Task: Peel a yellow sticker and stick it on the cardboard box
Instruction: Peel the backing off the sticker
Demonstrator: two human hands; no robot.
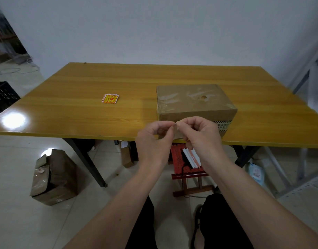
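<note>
A taped cardboard box (194, 101) lies on the right half of the wooden table (82, 108). A small stack of yellow and red stickers (110, 98) rests left of the box. In front of the table's near edge, my left hand (153, 141) and my right hand (199, 135) meet, fingertips pinched on one sticker (178, 131) held between them. Only the sticker's pale back shows; its printed face is turned away from me.
On the floor at the left stands an opened cardboard box (54, 177). A red stool (187, 169) with white packets sits under the table. A black crate (2, 97) is at the far left, metal shelving (309, 72) at the right.
</note>
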